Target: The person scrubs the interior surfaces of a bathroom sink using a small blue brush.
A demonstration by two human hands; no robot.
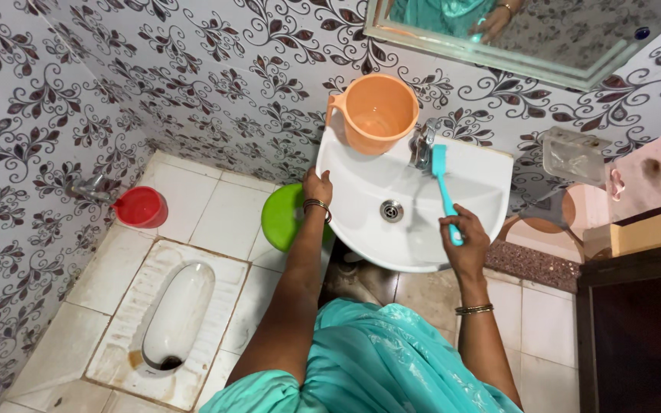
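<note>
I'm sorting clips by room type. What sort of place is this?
Most likely a small tiled bathroom: a white wall-hung sink with a tap, a squat toilet set in the floor, and a mirror above. The right hand holds a blue brush; the left hand rests on the sink's rim.

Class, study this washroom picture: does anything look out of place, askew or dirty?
The orange jug sits tipped on the sink rim against the wall, mouth facing outward. Brown stains ring the squat toilet. Otherwise nothing stands out.

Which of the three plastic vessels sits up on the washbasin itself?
The orange jug, on the basin's back rim; the red mug and green bucket are lower down.
</note>
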